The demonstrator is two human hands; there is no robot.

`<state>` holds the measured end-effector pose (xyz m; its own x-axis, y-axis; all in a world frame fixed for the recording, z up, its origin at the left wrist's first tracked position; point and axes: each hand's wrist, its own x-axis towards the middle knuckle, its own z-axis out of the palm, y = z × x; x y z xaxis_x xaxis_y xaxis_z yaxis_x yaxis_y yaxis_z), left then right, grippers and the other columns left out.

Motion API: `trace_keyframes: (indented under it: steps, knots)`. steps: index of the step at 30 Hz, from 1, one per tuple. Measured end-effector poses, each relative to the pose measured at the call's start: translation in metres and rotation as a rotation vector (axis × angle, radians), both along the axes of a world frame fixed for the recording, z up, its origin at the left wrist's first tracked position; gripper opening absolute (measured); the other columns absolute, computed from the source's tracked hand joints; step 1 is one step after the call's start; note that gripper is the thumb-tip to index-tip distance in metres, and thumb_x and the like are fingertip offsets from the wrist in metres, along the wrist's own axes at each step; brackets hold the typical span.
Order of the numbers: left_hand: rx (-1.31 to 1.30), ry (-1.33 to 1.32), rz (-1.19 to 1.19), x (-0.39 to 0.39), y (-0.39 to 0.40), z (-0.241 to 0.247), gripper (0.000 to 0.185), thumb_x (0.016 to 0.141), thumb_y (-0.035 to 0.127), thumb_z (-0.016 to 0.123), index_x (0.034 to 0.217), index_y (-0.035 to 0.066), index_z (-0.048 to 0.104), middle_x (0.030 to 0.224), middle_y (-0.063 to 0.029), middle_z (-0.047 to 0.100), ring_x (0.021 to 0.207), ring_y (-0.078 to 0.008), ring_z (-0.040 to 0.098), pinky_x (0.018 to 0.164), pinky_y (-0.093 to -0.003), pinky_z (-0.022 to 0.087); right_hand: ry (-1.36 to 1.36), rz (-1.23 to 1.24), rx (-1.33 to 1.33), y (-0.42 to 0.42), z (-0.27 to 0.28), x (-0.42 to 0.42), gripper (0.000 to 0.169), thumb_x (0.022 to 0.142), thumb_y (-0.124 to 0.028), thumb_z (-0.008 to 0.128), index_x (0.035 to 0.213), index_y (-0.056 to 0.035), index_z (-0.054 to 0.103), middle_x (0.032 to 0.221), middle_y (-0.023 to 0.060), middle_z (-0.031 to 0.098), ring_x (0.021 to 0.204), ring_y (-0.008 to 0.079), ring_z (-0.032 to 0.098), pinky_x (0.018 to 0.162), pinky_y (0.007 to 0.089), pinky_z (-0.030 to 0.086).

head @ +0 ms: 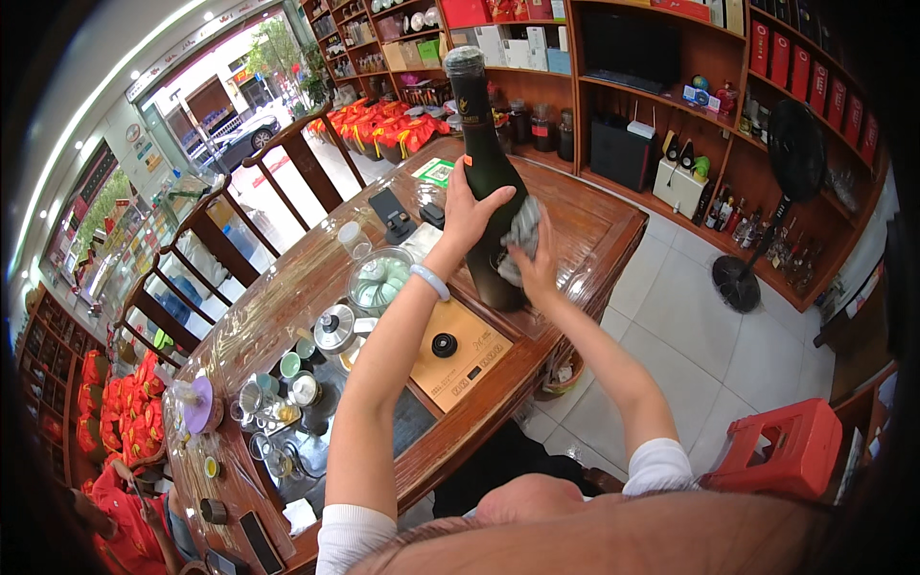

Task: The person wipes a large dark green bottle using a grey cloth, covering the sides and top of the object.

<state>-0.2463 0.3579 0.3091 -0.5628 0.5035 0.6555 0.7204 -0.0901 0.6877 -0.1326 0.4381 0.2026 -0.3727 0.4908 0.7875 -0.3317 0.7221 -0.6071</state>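
Observation:
A very large dark green glass bottle [496, 194] stands on the wooden table [568, 187], its top wrapped in clear film. My left hand [467, 205] grips it below the neck, thumb across the front, a pale bangle [430, 282] on that wrist. Lower down, on the side of the body, my right hand [537, 262] presses a bunched grey cloth [520, 233] against the glass. An orange sticker [468, 160] shows beside my left fingertips. Close to the bottle's base lies a gold panel [460, 323] with a round black knob.
Left of my arms are a glass bowl [381, 277], a lidded glass kettle [335, 327], several cups and a purple-lidded vessel [201, 404]. A phone stand [392, 215] sits behind. Chairs [302, 169] line the far side. A fan [762, 194] and red stool [776, 445] stand right. A person [129, 525] sits lower left.

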Motion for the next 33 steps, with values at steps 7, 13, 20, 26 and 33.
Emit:
trace_keyframes:
  steps: [7,13,20,26,33]
  knots:
    - [0.019,0.000,0.027,0.001,-0.001,-0.003,0.088,0.070,0.035,0.078,0.134,-0.004,0.032,0.125,-0.0218,0.045,0.118,-0.0351,0.045,0.099,-0.0395,0.036,0.072,-0.195,0.370,-0.003,0.008,-0.015,0.080,0.072,-0.018,0.075,0.138,-0.0056,0.032,0.143,0.0240,0.028,0.129,0.0447,0.030,0.104,0.0530,0.028]
    - [0.021,0.009,0.068,0.003,-0.006,-0.002,0.086,0.069,0.035,0.078,0.132,-0.005,0.035,0.126,-0.0216,0.044,0.119,-0.0346,0.044,0.100,-0.0396,0.036,-0.102,-0.033,0.069,-0.032,-0.103,0.005,0.096,0.072,-0.026,0.078,0.143,-0.0022,0.018,0.145,0.0317,0.018,0.136,0.0454,0.019,0.109,0.0527,0.021]
    - [0.046,0.008,0.100,0.004,-0.002,-0.004,0.087,0.066,0.034,0.080,0.131,-0.004,0.037,0.124,-0.0198,0.047,0.117,-0.0338,0.046,0.099,-0.0399,0.037,-0.776,-0.019,-0.057,-0.002,-0.126,0.017,0.110,0.064,-0.043,0.080,0.139,0.0079,0.018,0.140,0.0285,0.030,0.129,0.0413,0.031,0.108,0.0438,0.026]
    - [0.027,-0.048,0.093,0.006,-0.002,-0.001,0.088,0.064,0.034,0.081,0.131,-0.004,0.037,0.122,-0.0188,0.048,0.115,-0.0331,0.048,0.097,-0.0393,0.038,-0.718,-0.103,0.075,0.001,-0.131,0.018,0.103,0.062,-0.045,0.081,0.135,0.0047,0.027,0.132,0.0229,0.040,0.121,0.0393,0.039,0.103,0.0445,0.030]
    - [0.056,-0.004,0.103,0.001,0.000,-0.005,0.086,0.064,0.034,0.080,0.129,-0.003,0.040,0.122,-0.0191,0.049,0.115,-0.0327,0.048,0.097,-0.0394,0.039,-0.573,0.152,-0.226,0.016,-0.102,0.023,0.089,0.074,-0.041,0.075,0.136,0.0033,0.030,0.134,0.0224,0.043,0.124,0.0362,0.042,0.103,0.0404,0.033]
